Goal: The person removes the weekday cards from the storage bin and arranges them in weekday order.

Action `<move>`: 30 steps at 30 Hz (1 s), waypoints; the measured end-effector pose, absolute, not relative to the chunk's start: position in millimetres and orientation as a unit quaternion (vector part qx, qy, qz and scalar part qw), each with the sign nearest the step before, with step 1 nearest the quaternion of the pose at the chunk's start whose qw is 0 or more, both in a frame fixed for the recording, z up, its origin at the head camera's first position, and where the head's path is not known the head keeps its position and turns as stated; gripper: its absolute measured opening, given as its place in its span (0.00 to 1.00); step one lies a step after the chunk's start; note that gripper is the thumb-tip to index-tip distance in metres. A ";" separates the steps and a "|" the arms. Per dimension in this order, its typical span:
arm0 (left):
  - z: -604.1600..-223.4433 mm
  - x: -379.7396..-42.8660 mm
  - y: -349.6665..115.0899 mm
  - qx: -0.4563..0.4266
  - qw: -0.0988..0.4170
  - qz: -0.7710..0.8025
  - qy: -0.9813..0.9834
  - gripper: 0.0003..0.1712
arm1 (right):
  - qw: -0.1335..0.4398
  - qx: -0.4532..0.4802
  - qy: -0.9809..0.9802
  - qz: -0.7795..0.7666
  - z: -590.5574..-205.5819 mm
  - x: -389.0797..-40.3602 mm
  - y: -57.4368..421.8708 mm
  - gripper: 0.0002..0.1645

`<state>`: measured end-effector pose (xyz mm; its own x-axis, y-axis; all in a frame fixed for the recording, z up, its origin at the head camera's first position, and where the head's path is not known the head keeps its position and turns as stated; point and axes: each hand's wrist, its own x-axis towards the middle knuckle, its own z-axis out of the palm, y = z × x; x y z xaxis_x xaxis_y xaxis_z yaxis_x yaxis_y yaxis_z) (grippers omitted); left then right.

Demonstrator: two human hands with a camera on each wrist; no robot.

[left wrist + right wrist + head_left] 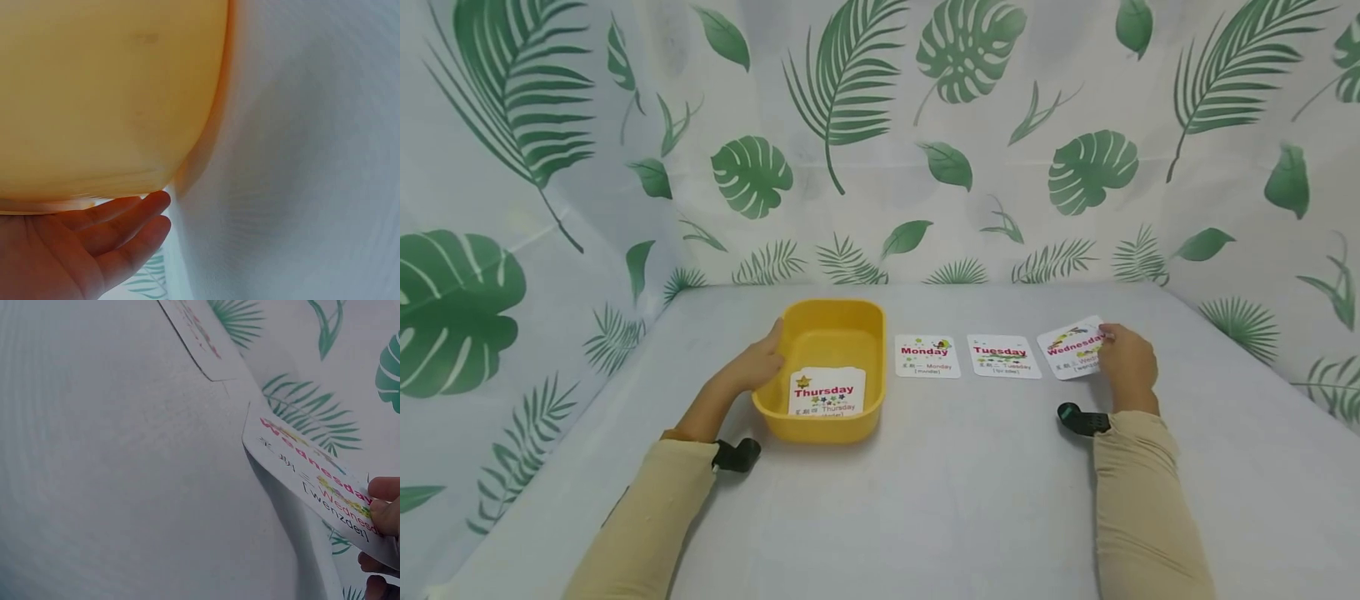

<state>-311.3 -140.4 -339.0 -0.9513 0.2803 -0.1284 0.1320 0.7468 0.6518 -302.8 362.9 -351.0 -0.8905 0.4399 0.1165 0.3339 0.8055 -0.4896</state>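
My left hand (pixel 762 360) holds the left rim of a yellow plastic tub (pixel 877 358). In the left wrist view, its fingers (pixel 128 231) lie along the tub's outer wall; the thumb is hidden there. Inside the tub, a white Thursday card (pixel 827 390) lies face up. My right hand (pixel 1127 362) pinches the right edge of a Wednesday card (pixel 1070 348) between thumb and fingers. That card tilts, its right side raised above the table in the right wrist view and its left corner low by the surface.
A Monday card (pixel 927 357) and a Tuesday card (pixel 1003 357) lie face up in a row between the tub and the Wednesday card. The white table (pixel 955 492) meets a leaf-printed curtain (pixel 880 167) at the back and sides.
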 end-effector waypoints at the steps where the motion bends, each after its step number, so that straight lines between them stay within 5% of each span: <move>1: -339.0 -311.6 -140.2 0.108 0.111 0.340 0.928 0.38 | 0.109 -0.208 -0.944 0.232 -351.6 -303.3 363.4 0.27; 12: -340.9 -315.5 -140.6 0.104 0.109 0.343 0.927 0.38 | 0.062 -0.225 -0.950 0.207 -354.5 -305.3 369.2 0.30; 30: -339.0 -312.8 -142.8 0.114 0.105 0.342 0.927 0.39 | 0.069 -0.243 -0.946 0.205 -359.2 -307.1 363.3 0.35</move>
